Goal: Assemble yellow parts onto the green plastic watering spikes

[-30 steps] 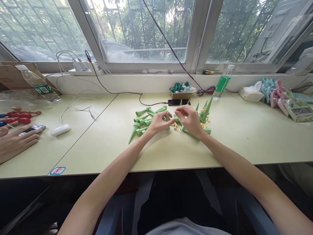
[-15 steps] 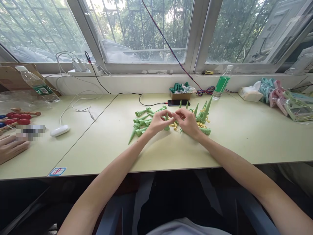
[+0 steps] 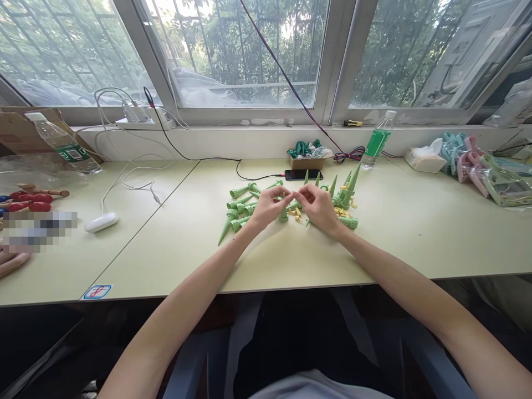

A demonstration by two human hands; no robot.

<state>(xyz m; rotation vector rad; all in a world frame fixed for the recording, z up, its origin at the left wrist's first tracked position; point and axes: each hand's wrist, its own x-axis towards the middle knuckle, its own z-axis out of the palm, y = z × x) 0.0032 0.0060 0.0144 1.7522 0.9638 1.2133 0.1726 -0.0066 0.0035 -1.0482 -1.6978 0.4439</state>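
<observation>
My left hand [image 3: 269,206] and my right hand [image 3: 319,206] meet at their fingertips above the table, both closed in a pinch. What they pinch is hidden or too small to name. Just under my left hand stands a green plastic spike [image 3: 283,216], upright on its wide end. To the left lie several green cone-shaped spikes [image 3: 236,205] with ribbed caps. Small yellow plastic pieces [image 3: 296,213] are scattered beneath the hands. Beyond my right hand, more green spikes [image 3: 352,185] stand upright, some with yellow pieces on them.
Behind the spikes lie a phone [image 3: 304,174] on a cable and a small cardboard box [image 3: 306,163]. A green-labelled bottle [image 3: 377,141] and tissue pack [image 3: 426,158] stand at back right. Another person's hand [image 3: 12,260] is at the left edge, near a white mouse-shaped object [image 3: 102,222].
My two hands stay almost in place, fingertips together, with only slight finger movement. At the left edge, the other person's hand has shifted down and left.
</observation>
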